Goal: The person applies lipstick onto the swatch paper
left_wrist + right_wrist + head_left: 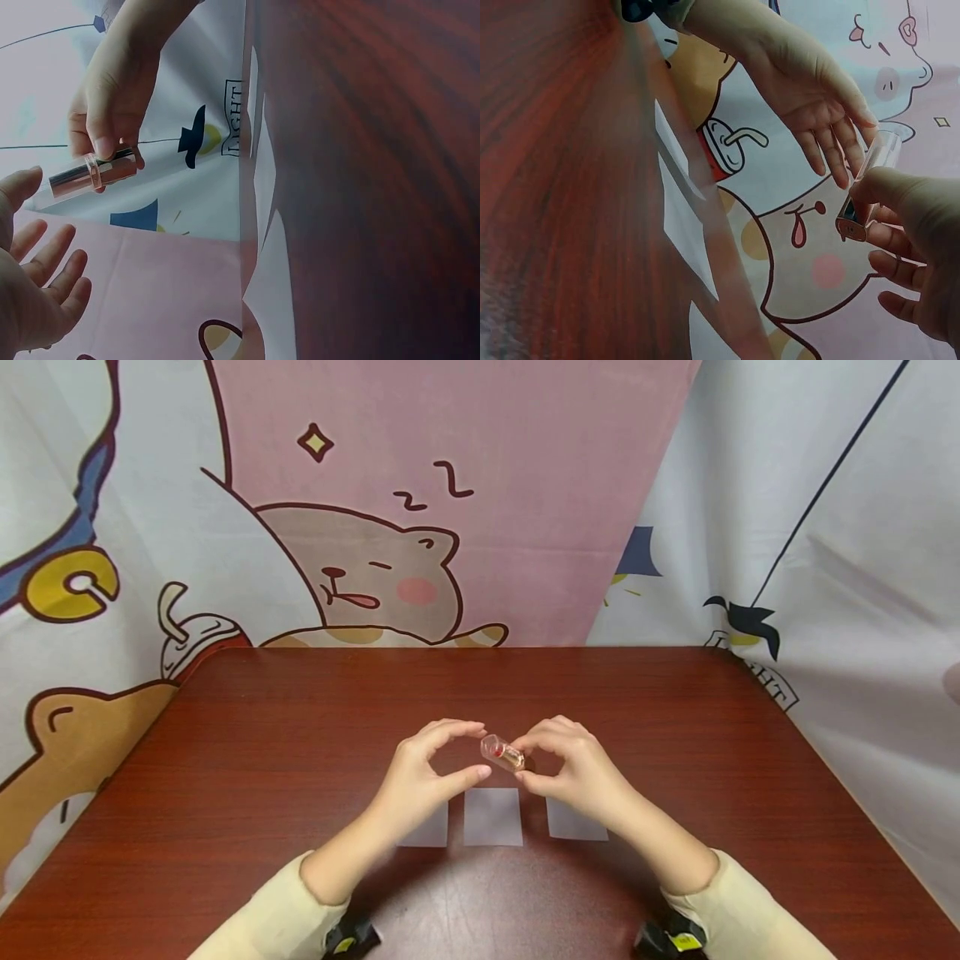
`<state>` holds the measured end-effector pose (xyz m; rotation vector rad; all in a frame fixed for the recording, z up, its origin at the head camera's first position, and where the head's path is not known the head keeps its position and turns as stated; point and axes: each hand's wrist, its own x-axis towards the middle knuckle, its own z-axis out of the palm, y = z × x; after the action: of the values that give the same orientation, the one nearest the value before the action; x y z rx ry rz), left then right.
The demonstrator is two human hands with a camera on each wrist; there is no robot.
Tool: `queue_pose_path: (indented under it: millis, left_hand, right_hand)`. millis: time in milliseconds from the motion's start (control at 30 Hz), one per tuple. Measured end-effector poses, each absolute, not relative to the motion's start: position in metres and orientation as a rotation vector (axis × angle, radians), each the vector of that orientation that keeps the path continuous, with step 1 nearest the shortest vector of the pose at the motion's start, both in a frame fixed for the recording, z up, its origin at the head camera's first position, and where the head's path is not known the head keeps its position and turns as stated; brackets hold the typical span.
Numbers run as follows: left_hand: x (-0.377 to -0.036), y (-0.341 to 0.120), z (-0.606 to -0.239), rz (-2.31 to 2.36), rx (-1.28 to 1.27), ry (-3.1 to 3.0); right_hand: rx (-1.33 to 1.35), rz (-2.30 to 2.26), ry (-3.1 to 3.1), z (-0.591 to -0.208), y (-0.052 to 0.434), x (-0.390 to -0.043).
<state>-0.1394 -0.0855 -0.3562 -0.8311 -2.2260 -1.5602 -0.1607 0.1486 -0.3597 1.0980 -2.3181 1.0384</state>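
Observation:
A lipstick with a clear cap and a shiny gold base is held above the table, tilted. My right hand pinches its base between thumb and fingers. At the capped end, my left hand has its thumb and fingers spread apart, with the fingertips close to the cap. The left wrist view shows the transparent cap pointing toward the left hand, whose fingers are loosely bent. From the right wrist, the square base end shows beside the right thumb.
Three white paper squares lie in a row on the brown wooden table: a left one, a middle one and a right one. Behind the table hangs a cartoon-printed cloth.

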Motion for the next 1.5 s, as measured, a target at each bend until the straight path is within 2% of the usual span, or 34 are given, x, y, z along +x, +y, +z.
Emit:
queue_pose_path:
  millis: [633, 1500]
  left_hand:
    - [-0.124, -0.083, -0.364, -1.631, -0.848, -2.252]
    - [-0.123, -0.081, -0.365, -1.655, -0.828, -2.25]
  right_hand:
    - [1.144, 0.963, -2.363, -0.363, 0.151, -0.141]
    - [1.1, 1.059, -2.347, -0.37, 0.152, -0.139]
